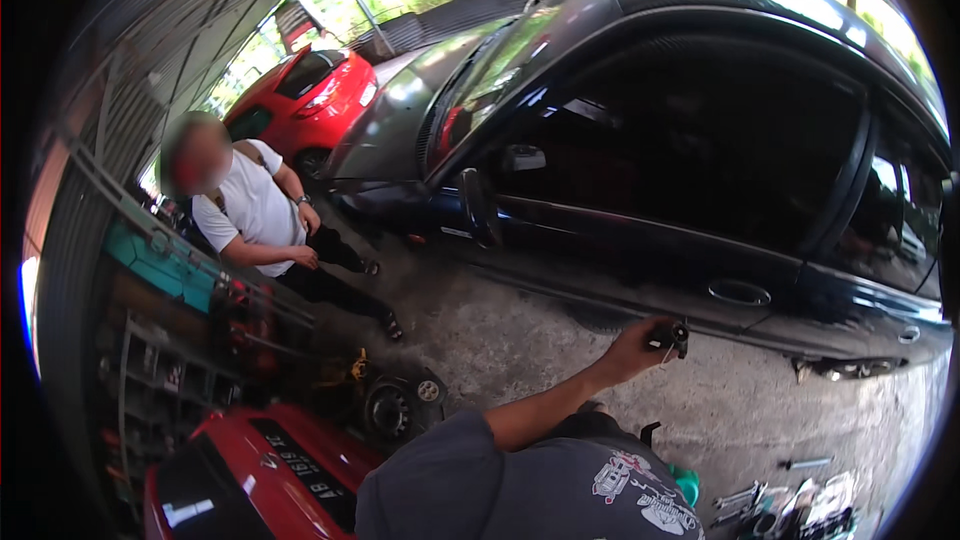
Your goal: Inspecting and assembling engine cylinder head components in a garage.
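My left arm reaches across my grey T-shirt, and my left hand (pixel 642 345) is closed on a small black cylindrical part (pixel 672 338) with a thin wire or clip hanging from it. Just beyond the hand is the side of a black car (pixel 640 240), with its dark window, mirror and door handle (pixel 738 292). The part appears in front of the lower door; whether it touches the car I cannot tell. My right hand is not in view.
A person (pixel 260 220) in a white T-shirt stands at left. Behind is a red car (pixel 340 90). A red panel (pixel 210 470), loose wheel (pixel 390 410) and shelving (pixel 150 370) fill the lower left. Metal tools (pixel 805 463) lie on the concrete at lower right.
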Tool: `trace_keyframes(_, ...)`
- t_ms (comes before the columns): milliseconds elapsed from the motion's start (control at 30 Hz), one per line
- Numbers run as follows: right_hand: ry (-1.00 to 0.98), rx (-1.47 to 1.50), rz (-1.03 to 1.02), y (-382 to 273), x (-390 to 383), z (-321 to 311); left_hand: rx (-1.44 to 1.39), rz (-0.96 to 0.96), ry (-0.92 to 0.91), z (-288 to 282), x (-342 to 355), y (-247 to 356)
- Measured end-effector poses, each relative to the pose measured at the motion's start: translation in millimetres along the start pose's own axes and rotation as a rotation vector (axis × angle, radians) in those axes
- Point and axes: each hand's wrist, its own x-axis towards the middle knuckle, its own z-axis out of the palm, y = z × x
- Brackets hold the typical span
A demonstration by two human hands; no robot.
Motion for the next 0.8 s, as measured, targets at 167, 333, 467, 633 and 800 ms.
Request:
trace_keyframes(167, 0.001, -0.222, -0.300, -27.8, 9.7, -66.2, 0.043, -0.028, 0.024, 19.3, -13.6, 18.0)
trace_keyframes(333, 0.002, -0.405, -0.581, -48.0, 12.8, -139.8, 0.012, -0.043, 0.157, 23.2, -28.8, 14.6)
trace_keyframes(467, 0.336, -0.140, -0.265, -176.2, 48.9, -163.6, -0.040, 0.025, 0.290, 18.7, -49.3, -7.6)
trace_keyframes(633, 0.215, -0.290, -0.389, -248.4, 81.1, -126.3, -0.074, 0.053, 0.444, 27.1, -78.4, -15.6)
trace_keyframes(800, 0.043, -0.475, -0.460, -211.6, 48.3, -66.0, -0.057, 0.024, 0.451, 41.5, -81.1, -32.2)
